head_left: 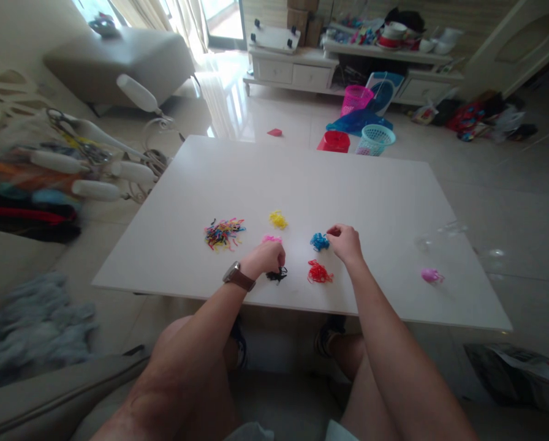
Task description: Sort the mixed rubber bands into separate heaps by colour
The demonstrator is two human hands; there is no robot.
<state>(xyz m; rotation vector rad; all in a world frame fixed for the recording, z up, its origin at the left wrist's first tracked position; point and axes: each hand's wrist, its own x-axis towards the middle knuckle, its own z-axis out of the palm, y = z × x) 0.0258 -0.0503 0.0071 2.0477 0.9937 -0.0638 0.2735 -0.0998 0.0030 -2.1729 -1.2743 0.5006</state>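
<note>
Lying near two hands [347, 243]: six piles [320, 272]

I'm in a home, by the look of it a living room. Beyond the far edge of my white table [348, 190], I see a low white cabinet [274, 72] with drawers, and a plastic basket [375, 139] on glossy floor tiles [293, 113]. Past the far left corner are a big padded seat [118, 55], long curtains [185, 24] and a bright doorway [222, 21].
</note>
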